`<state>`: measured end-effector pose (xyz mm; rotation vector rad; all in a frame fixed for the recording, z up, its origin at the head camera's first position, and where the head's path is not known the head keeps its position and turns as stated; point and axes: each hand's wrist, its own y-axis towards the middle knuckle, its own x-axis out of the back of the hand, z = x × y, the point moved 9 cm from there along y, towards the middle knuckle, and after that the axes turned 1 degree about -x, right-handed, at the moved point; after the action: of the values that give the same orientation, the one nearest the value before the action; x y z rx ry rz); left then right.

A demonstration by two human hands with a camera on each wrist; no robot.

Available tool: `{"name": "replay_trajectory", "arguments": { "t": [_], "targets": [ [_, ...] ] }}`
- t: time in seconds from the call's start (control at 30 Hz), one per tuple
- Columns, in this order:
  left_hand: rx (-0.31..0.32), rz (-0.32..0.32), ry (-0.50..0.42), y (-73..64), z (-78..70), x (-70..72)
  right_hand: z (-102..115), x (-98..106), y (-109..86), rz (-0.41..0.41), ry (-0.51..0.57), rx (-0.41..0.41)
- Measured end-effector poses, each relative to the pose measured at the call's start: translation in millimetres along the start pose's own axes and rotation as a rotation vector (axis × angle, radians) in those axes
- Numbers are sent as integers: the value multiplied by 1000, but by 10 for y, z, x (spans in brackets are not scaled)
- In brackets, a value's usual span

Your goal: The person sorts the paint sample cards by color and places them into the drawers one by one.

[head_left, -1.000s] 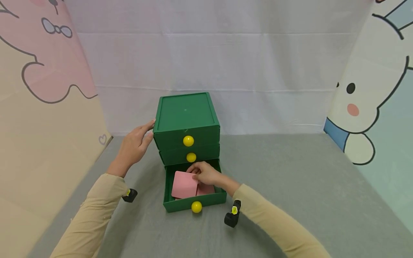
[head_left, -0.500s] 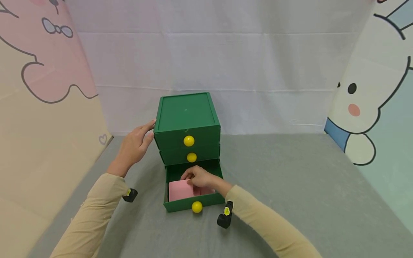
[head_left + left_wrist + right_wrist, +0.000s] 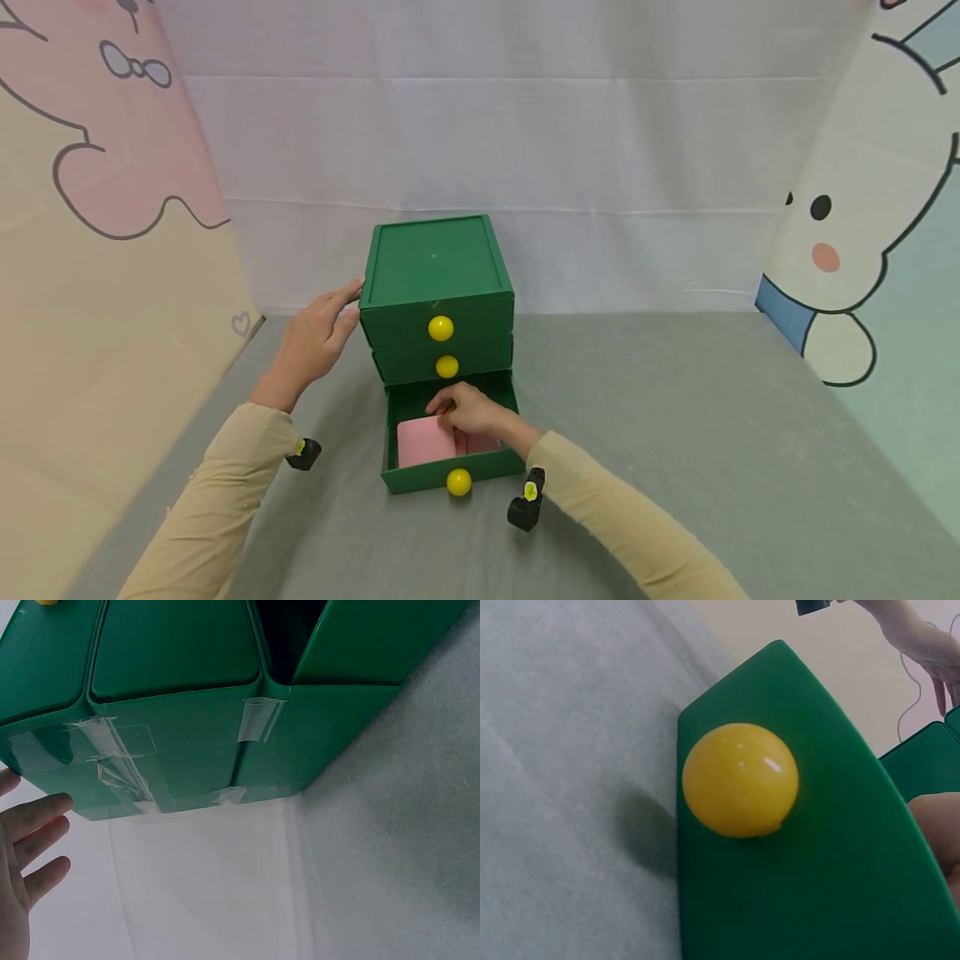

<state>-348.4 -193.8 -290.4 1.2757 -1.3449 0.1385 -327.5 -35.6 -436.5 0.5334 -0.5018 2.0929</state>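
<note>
A green three-drawer cabinet (image 3: 438, 258) stands on the table, its bottom drawer (image 3: 408, 481) pulled out. Inside that drawer my right hand (image 3: 468, 412) pinches a flat pink square (image 3: 425, 442) with rounded corners by its upper right corner. More pink (image 3: 482, 442) shows under the hand, partly hidden by it. My left hand (image 3: 311, 337) has its fingers extended, fingertips at the cabinet's upper left side. The left wrist view shows that hand (image 3: 26, 847) beside the taped side wall (image 3: 187, 750). In the right wrist view the drawer front hides most of the right hand (image 3: 939, 829).
Yellow ball knobs mark the drawers, the lowest knob (image 3: 459, 482) at the front of the open drawer. Both upper drawers are pushed in. Grey cloth (image 3: 675, 433) covers the table. A white curtain (image 3: 570, 150) hangs behind, with cartoon-printed panels at either side.
My right hand has come down and toward me, lowering the pink square from a raised slant to low behind the drawer front, then shifted slightly right. The left hand stays in place.
</note>
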Motion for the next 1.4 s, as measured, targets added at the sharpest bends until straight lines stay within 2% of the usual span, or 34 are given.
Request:
{"name": "replay_trajectory", "arguments": {
  "t": [0.33, 0.53, 0.67, 0.8, 0.97, 1.07, 1.2, 1.4],
  "targets": [
    [8, 9, 10, -10, -6, 10, 27, 5, -44, 29, 44, 10],
    [2, 8, -5, -13, -16, 14, 73, 131, -136, 20, 59, 47],
    [-2, 3, -5, -14, -28, 24, 138, 272, -260, 1, 63, 68],
    [-2, 0, -8, -16, -32, 29, 261, 434, -434, -40, 66, 134],
    [1, 0, -9, -15, -27, 24, 374, 546, -736, -111, 99, 183],
    [0, 4, -4, -9, -27, 15, 389, 517, -935, -151, 127, 193],
    [-3, 6, -7, -4, -26, 9, 352, 380, -1157, -187, 190, 200],
    [1, 11, -8, -4, -11, 3, 109, 99, -1278, -202, 307, 115]
  ]
}}
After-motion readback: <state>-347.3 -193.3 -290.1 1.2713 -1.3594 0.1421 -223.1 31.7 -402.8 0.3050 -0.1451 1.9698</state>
